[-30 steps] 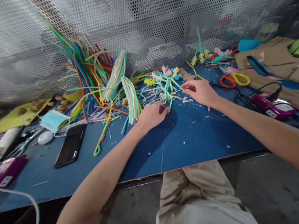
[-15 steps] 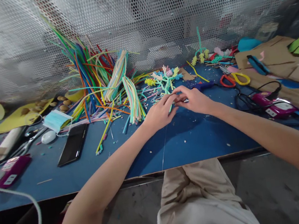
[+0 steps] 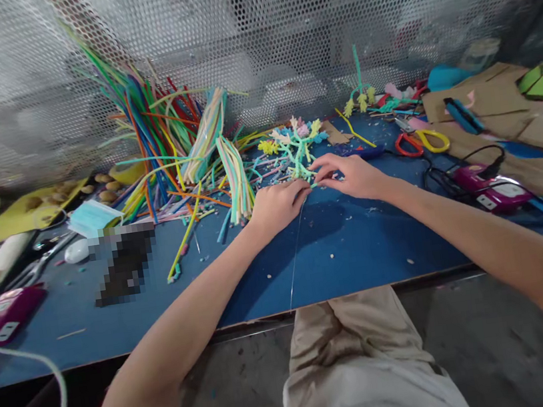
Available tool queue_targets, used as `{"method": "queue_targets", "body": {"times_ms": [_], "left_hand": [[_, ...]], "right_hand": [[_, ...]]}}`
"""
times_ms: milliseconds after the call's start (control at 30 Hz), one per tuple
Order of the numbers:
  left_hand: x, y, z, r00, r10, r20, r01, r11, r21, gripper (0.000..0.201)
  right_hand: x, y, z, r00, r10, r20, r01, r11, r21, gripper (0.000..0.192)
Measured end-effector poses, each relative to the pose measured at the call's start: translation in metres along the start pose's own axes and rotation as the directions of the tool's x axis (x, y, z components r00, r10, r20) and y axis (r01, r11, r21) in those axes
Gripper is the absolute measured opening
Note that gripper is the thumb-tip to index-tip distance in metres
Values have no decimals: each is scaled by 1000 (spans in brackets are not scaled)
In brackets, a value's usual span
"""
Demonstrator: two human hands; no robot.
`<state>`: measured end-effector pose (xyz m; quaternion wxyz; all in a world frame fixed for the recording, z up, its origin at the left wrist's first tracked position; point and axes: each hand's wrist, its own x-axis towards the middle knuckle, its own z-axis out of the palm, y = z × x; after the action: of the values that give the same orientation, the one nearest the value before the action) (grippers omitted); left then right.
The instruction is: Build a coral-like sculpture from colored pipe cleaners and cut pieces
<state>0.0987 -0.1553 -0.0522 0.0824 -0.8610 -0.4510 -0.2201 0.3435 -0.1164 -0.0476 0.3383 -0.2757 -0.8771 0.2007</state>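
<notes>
My left hand (image 3: 279, 206) is closed over the blue table, its fingertips pinching a short piece of light green pipe cleaner (image 3: 314, 185). From the right, my right hand (image 3: 352, 176) grips the same piece with thumb and fingers, most of it hidden by the fingers. Just beyond both hands lies a bunch of pipe cleaner flowers (image 3: 300, 149) with mint green stems and yellow, pink and blue heads. A thin shiny wire (image 3: 295, 254) runs from beneath my left hand to the table's front edge.
Bundled pipe cleaners (image 3: 234, 175) and a large colourful heap (image 3: 151, 139) stand at left, near a face mask (image 3: 94, 218) and a blurred-out dark phone (image 3: 126, 264). Scissors (image 3: 422, 142), a purple glue gun-like device (image 3: 491, 186) and brown cardboard (image 3: 518, 128) lie right. Perforated metal mesh (image 3: 280, 47) closes the back.
My hands have moved slightly apart, showing the green piece between them. My left fingers are more curled. The whole view has shifted a little.
</notes>
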Motion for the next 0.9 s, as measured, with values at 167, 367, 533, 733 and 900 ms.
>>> {"method": "queue_targets", "body": {"times_ms": [167,367,533,733,900], "left_hand": [[-1,4,-2,994,-107,29,104,992,71,34],[2,-5,-1,987,-154,53,152,987,41,31],[2,-9,4,983,-179,39,180,983,-19,26],[2,-10,7,977,-210,-25,205,970,-128,23],[3,-9,6,974,-216,-67,202,963,-181,24]], "right_hand": [[1,3,-7,998,-56,-33,51,987,-151,29],[0,11,-22,989,-52,-138,23,978,-205,24],[1,23,-39,988,4,-156,-54,948,-313,21],[-12,59,-76,788,448,-423,-616,585,-528,52],[-35,95,-101,357,779,-516,-893,122,-433,60]]}}
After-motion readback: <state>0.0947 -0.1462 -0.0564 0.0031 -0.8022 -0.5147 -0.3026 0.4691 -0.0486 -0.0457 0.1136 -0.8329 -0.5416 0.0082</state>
